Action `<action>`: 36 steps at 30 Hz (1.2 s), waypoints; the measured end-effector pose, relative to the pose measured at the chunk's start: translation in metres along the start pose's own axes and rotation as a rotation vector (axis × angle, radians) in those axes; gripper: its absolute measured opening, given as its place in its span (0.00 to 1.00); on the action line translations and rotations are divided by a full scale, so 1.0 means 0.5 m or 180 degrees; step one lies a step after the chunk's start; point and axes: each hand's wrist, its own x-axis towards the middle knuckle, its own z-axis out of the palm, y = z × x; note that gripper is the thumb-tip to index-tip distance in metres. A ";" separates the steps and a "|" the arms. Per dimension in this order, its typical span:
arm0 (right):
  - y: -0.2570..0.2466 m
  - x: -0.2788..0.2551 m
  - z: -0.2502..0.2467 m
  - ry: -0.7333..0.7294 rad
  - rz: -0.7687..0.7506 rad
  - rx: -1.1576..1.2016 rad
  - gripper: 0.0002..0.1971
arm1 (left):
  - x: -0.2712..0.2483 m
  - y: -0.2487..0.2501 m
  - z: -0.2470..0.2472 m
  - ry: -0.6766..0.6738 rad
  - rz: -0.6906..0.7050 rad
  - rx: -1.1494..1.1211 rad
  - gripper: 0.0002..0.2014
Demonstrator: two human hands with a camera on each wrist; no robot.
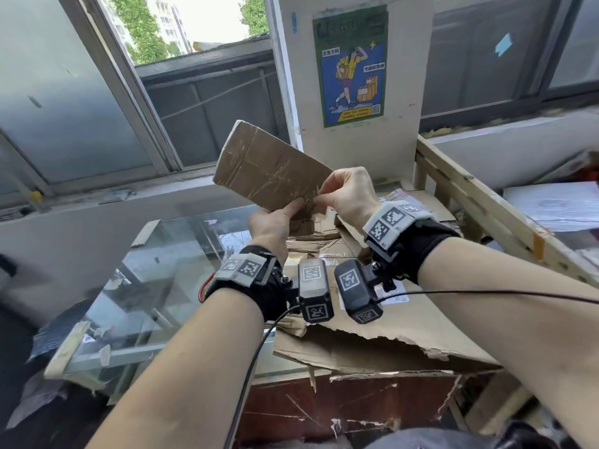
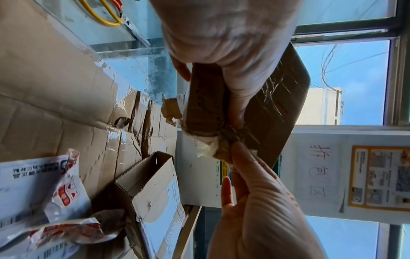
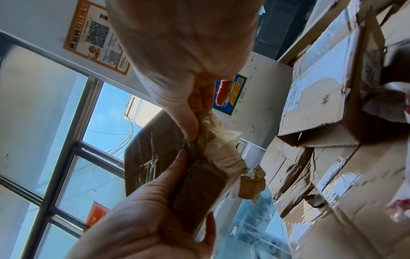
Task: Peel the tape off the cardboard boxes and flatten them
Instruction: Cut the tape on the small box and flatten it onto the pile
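Note:
A small flat cardboard box (image 1: 272, 170), wrapped in clear tape, is held tilted in the air above the table. My left hand (image 1: 291, 210) grips its near end, thumb on the top face and fingers hidden behind. My right hand (image 1: 319, 197) pinches a loose bit of tape at the box's near right corner. In the left wrist view the crumpled whitish tape (image 2: 206, 147) sticks out at that corner of the box (image 2: 284, 98), between the right hand's fingertips (image 2: 237, 149). The right wrist view shows the same pinch on the tape (image 3: 221, 142), with the left hand (image 3: 144, 210) wrapped round the box end (image 3: 199, 189).
Torn, flattened cardboard (image 1: 389, 319) is piled on the glass-topped table (image 1: 181, 254) under my hands. A wooden frame rail (image 1: 470, 196) runs along the right. A pillar with a poster (image 1: 353, 66) stands behind. An open small box (image 2: 150, 189), plastic mailers (image 2: 44, 192) and yellow-handled scissors (image 2: 104, 15) lie nearby.

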 end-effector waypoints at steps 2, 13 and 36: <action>-0.002 -0.004 -0.001 -0.0078 -0.0087 -0.0074 0.11 | 0.012 -0.008 -0.001 0.0032 0.0093 -0.0045 0.19; -0.021 -0.007 0.014 0.0570 -0.0308 -0.0592 0.09 | 0.007 -0.004 0.005 0.0115 0.0415 0.0038 0.09; -0.024 0.015 0.009 -0.0364 0.0498 0.0042 0.06 | 0.032 -0.008 -0.025 0.0269 0.0839 0.1064 0.20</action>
